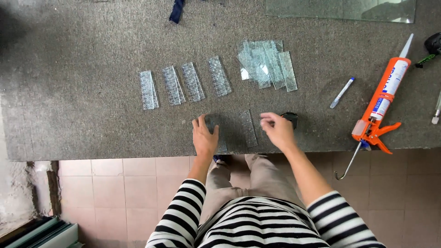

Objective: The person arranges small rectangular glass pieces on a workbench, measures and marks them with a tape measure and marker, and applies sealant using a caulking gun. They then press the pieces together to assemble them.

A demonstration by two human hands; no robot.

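Near the front edge of the grey carpet-covered worktable (82, 115), the person's left hand (205, 137) lies flat with fingers spread, pressing down on a small clear textured glass strip (217, 134) that shows only partly from under the palm. Just to its right, untouched, lies a second clear glass strip (248, 128), slightly tilted. The right hand (277, 130) hovers beside that strip with fingers curled and tips drawn together; whether it pinches anything I cannot tell. Touching its far side sits a small black object (291, 118), mostly hidden.

Farther back, four separate textured glass strips (183, 83) lie in a row, well apart from the hands, and to their right is a loose overlapping pile of clear glass strips (266, 64). A white pen with a blue cap (342, 93) lies right of the pile. An orange caulking gun holding a white-nozzled sealant cartridge (381, 103) rests at the table's right end, its metal rod hanging past the edge. A large clear glass sheet (340, 9) lies at the back.
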